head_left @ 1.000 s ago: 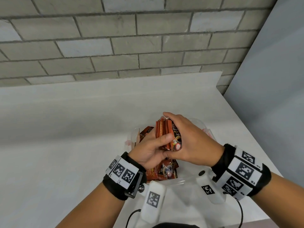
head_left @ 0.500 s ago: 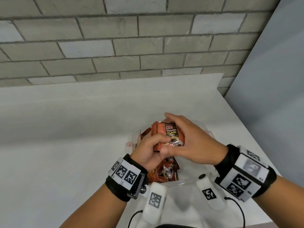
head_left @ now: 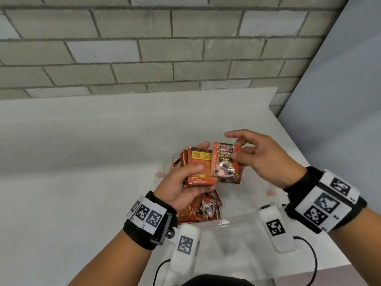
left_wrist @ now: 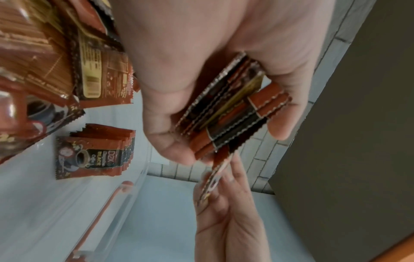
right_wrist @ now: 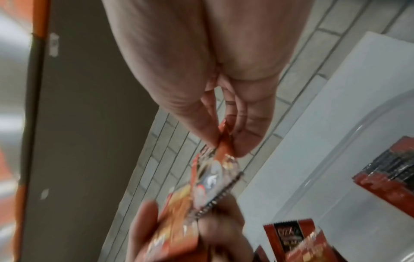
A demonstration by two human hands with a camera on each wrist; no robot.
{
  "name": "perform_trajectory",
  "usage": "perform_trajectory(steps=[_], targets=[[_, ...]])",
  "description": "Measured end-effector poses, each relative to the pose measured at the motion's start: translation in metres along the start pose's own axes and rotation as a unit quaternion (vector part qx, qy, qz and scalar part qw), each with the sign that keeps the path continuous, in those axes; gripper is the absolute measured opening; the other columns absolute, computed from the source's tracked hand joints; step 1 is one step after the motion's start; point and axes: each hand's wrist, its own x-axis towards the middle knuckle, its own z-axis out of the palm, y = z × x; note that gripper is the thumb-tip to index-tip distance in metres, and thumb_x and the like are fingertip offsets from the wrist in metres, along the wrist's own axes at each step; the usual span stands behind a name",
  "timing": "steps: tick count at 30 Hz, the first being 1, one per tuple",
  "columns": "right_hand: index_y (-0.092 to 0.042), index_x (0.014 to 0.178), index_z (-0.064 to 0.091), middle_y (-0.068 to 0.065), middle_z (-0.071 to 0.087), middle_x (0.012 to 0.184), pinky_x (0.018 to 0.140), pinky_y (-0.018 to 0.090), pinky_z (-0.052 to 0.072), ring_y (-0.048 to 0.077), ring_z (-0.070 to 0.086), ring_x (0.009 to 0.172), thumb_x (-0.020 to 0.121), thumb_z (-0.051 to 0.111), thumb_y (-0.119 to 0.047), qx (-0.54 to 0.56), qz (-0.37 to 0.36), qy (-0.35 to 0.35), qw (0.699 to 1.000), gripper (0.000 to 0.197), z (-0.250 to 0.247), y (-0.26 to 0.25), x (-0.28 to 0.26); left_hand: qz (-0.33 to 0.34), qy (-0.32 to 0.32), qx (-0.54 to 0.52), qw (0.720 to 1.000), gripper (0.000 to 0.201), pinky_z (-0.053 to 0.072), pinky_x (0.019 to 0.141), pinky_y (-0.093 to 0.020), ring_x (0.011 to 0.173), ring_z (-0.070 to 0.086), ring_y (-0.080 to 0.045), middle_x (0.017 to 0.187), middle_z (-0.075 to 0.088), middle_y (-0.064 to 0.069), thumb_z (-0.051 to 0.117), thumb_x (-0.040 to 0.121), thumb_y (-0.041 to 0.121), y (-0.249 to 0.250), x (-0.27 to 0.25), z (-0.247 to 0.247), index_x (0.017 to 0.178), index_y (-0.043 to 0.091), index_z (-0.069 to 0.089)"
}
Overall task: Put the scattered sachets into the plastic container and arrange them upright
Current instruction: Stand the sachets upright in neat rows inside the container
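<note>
My left hand [head_left: 199,156] grips a stack of red-brown coffee sachets [head_left: 201,169] above the clear plastic container [head_left: 228,220]. My right hand [head_left: 237,148] pinches the top edge of a single sachet [head_left: 225,164], which hangs just right of the stack and overlaps it. In the left wrist view the stack [left_wrist: 228,109] lies edge-on between thumb and fingers. The right wrist view shows thumb and fingertips [right_wrist: 241,140] pinching the single sachet [right_wrist: 212,179]. More sachets [head_left: 206,209] lie loose in the container's near left part, and another bundle [left_wrist: 94,152] stands against its wall.
The container stands near the front right of a white table [head_left: 82,162]. A grey brick wall [head_left: 144,48] runs along the back and a grey panel [head_left: 340,120] rises at the right. The container's right half [head_left: 253,188] holds no sachets that I can see.
Both hands held the stack together low over the container. Now the hands are higher and apart, and the right hand has drawn one sachet off the stack to the right.
</note>
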Motion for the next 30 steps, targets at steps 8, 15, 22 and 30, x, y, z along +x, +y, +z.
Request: perform_trajectory(steps=[8, 15, 22, 30], targets=[[-0.019, 0.083, 0.056, -0.003, 0.062, 0.087, 0.055, 0.012, 0.038, 0.008, 0.054, 0.069, 0.085, 0.053, -0.002, -0.329, 0.094, -0.036, 0.939, 0.017, -0.021, 0.032, 0.008, 0.054, 0.055, -0.056, 0.995, 0.084, 0.055, 0.066, -0.036, 0.084, 0.067, -0.025, 0.100, 0.067, -0.013, 0.093, 0.047, 0.028, 0.011, -0.022, -0.033, 0.125, 0.022, 0.063], [-0.020, 0.074, 0.056, -0.003, 0.059, 0.078, 0.056, 0.020, 0.038, 0.017, 0.055, 0.074, 0.082, 0.065, -0.011, -0.456, 0.116, -0.098, 0.877, 0.015, -0.006, 0.046, 0.024, 0.073, 0.051, -0.046, 0.995, 0.081, 0.053, 0.066, -0.036, 0.085, 0.065, -0.025, 0.100, 0.067, -0.012, 0.090, 0.055, 0.032, 0.013, -0.035, -0.042, 0.129, 0.021, 0.058], [-0.021, 0.078, 0.056, 0.004, 0.061, 0.092, 0.052, 0.020, 0.034, 0.021, 0.057, 0.079, 0.083, 0.060, -0.011, -0.547, 0.127, -0.110, 0.820, 0.013, 0.000, 0.051, 0.040, 0.080, 0.050, -0.041, 0.995, 0.074, 0.051, 0.068, -0.036, 0.081, 0.063, -0.024, 0.098, 0.067, -0.011, 0.089, 0.056, 0.034, 0.012, -0.042, -0.046, 0.124, 0.021, 0.063], [-0.009, 0.097, 0.065, 0.007, 0.062, 0.095, 0.049, 0.021, 0.034, 0.022, 0.055, 0.072, 0.085, 0.059, -0.009, -0.652, 0.110, -0.160, 0.733, 0.013, 0.010, 0.054, 0.049, 0.077, 0.042, -0.036, 0.996, 0.072, 0.052, 0.070, -0.037, 0.078, 0.064, -0.025, 0.099, 0.067, -0.011, 0.089, 0.057, 0.034, 0.012, -0.045, -0.044, 0.123, 0.021, 0.064]])
